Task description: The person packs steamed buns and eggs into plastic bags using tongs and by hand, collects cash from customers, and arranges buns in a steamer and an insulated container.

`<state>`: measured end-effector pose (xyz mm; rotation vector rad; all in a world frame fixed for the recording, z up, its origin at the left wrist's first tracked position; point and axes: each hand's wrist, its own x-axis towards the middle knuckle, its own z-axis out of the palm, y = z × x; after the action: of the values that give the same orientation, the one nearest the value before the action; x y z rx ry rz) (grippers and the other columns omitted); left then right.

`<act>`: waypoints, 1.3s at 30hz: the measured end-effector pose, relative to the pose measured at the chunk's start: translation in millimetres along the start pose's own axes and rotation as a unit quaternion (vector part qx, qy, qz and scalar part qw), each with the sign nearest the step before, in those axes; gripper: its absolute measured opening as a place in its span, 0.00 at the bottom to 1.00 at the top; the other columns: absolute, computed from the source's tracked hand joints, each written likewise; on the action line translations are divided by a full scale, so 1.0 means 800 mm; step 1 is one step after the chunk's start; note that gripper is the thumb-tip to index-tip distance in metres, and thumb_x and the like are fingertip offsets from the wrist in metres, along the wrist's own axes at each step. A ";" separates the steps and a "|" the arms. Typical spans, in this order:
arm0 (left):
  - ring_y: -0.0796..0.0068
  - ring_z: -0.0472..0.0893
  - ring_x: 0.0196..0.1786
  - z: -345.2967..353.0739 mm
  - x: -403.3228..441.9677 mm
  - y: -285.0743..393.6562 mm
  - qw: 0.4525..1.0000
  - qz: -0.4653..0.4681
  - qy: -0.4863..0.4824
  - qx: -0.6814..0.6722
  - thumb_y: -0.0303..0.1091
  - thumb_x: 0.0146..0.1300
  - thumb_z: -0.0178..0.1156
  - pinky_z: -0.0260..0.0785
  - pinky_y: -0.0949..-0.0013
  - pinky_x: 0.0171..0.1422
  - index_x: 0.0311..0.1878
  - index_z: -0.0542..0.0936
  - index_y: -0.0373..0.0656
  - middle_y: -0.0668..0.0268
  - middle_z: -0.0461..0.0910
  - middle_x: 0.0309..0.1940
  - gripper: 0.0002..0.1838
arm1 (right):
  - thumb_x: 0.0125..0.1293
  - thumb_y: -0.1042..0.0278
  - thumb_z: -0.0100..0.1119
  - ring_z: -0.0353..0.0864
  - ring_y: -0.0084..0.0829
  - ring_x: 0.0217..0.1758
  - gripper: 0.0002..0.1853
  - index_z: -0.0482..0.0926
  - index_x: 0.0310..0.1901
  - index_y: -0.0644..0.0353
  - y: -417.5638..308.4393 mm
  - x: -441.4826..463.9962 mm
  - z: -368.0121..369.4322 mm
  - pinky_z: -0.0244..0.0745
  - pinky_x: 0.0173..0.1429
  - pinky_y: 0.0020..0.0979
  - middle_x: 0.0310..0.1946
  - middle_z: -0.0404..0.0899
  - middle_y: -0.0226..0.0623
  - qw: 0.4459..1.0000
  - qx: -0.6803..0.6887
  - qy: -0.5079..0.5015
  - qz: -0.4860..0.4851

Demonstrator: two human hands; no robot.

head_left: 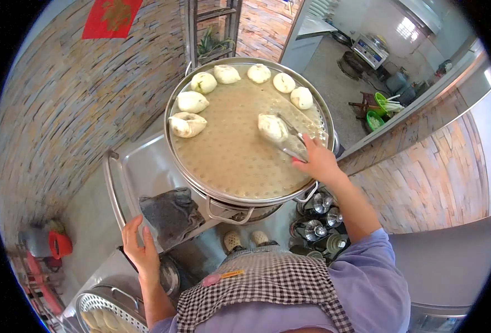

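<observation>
My right hand (318,161) is closed around metal tongs (293,130) over the right half of a large round steamer tray (223,161). The jaws of the tongs are at a pale steamed bun (272,127); whether they squeeze it or only touch it I cannot tell. Several more buns, among them one at the left (187,125) and one at the right (301,98), sit in an arc along the far rim. My left hand (140,247) is empty with its fingers apart, beside a dark folded cloth (171,213) on the metal cart.
The metal cart (145,166) with its rail stands left of the steamer. At lower left is a perforated steamer basket (92,302) holding pale pieces. Several metal flasks (317,222) stand on the floor at right. A brick-patterned wall (68,111) rises on the left.
</observation>
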<state>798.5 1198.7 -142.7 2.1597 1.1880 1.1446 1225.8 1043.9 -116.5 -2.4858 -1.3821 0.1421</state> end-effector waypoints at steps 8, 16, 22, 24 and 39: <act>0.59 0.77 0.49 -0.005 -0.019 0.011 0.999 -0.018 0.017 0.037 0.20 0.58 0.56 0.66 0.63 0.57 0.46 0.78 0.34 0.55 0.79 0.44 0.12 | 0.55 0.45 0.63 0.77 0.54 0.51 0.41 0.61 0.61 0.70 0.038 0.076 -0.034 0.74 0.52 0.46 0.51 0.71 0.58 0.981 -0.068 0.091 0.156; 0.59 0.77 0.48 -0.006 -0.060 0.024 0.995 -0.051 0.063 0.051 0.21 0.58 0.55 0.66 0.63 0.56 0.47 0.78 0.34 0.55 0.78 0.44 0.12 | 0.65 0.51 0.56 0.76 0.27 0.24 0.20 0.76 0.41 0.64 0.152 0.102 -0.039 0.71 0.25 0.29 0.23 0.75 0.35 0.873 0.422 -0.049 0.240; 0.59 0.77 0.47 0.006 -0.070 0.050 0.994 -0.056 0.068 0.066 0.22 0.59 0.56 0.67 0.64 0.55 0.46 0.78 0.34 0.55 0.79 0.43 0.12 | 0.64 0.58 0.59 0.74 0.25 0.27 0.18 0.75 0.49 0.63 0.171 0.022 -0.072 0.72 0.28 0.29 0.29 0.75 0.32 0.924 0.379 0.008 0.045; 0.59 0.77 0.47 0.010 -0.074 0.059 0.994 -0.063 0.064 0.063 0.23 0.59 0.56 0.67 0.64 0.55 0.46 0.78 0.34 0.55 0.79 0.43 0.12 | 0.60 0.59 0.63 0.78 0.32 0.33 0.24 0.73 0.54 0.62 0.154 -0.005 -0.064 0.75 0.35 0.33 0.34 0.76 0.35 0.968 0.201 0.056 -0.142; 0.59 0.78 0.47 0.028 -0.126 0.138 0.987 -0.080 0.097 0.100 0.22 0.58 0.58 0.69 0.64 0.54 0.44 0.78 0.34 0.56 0.80 0.43 0.11 | 0.56 0.51 0.64 0.75 0.56 0.51 0.43 0.56 0.64 0.70 0.048 0.016 -0.019 0.73 0.51 0.46 0.53 0.70 0.59 0.990 -0.070 -0.043 -0.115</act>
<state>841.0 1054.3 -127.3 2.0828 1.5932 1.2338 1267.5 1033.0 -112.3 -2.4314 -1.7578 0.1071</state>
